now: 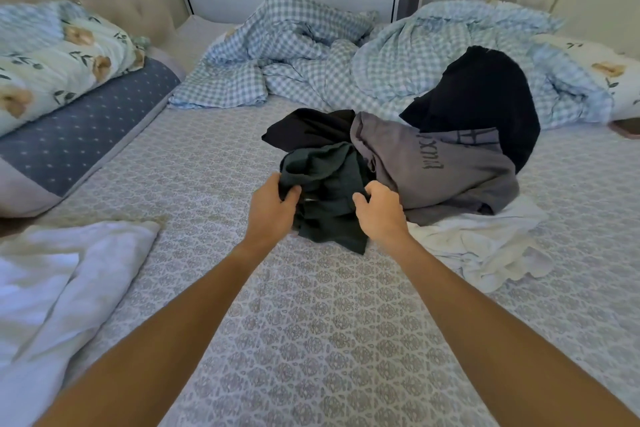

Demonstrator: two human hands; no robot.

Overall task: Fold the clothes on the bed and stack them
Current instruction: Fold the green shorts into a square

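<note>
A crumpled dark green garment (pixel 329 184) lies in the middle of the bed (pixel 311 322), at the near edge of a heap of clothes. My left hand (pixel 272 204) grips its left side and my right hand (pixel 379 210) grips its right side. Behind it lies a black garment (pixel 308 128). To the right is a grey garment (pixel 446 170) with dark lettering, and a second black garment (pixel 485 97) is draped higher up behind it. A white garment (pixel 485 246) lies spread under the heap at the right.
A rumpled blue checked duvet (pixel 311 55) covers the far side of the bed. Floral pillows (pixel 59 55) and a blue dotted cushion (pixel 86 135) sit at the left by the headboard. A white cloth (pixel 59 281) lies at the near left.
</note>
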